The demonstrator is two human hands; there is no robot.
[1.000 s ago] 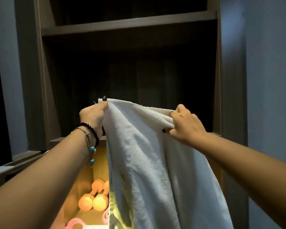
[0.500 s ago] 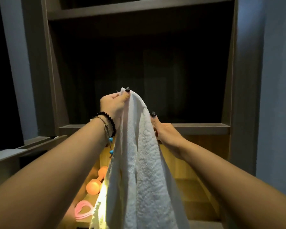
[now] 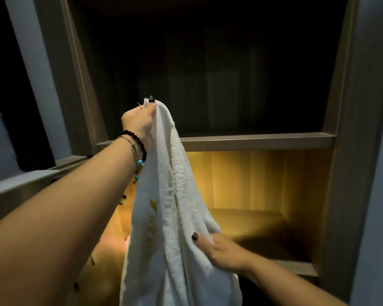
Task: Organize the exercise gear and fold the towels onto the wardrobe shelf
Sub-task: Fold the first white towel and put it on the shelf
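A white towel with a yellow printed mark hangs doubled lengthwise in front of the wardrobe. My left hand pinches both top corners together, raised above the wooden shelf. Lower down, my right hand grips the towel's right edge in front of the lit compartment. The dumbbells and other gear are hidden behind the towel and my left arm.
A dark compartment lies above the wooden shelf and a warm-lit compartment below it. The wardrobe's side panels frame both. A grey ledge runs along the left, and a pale wall is at the far right.
My right hand let go of the top corner and slid down the towel's right edge. The left hand now holds both top corners. The view shifted, hiding the orange dumbbells.
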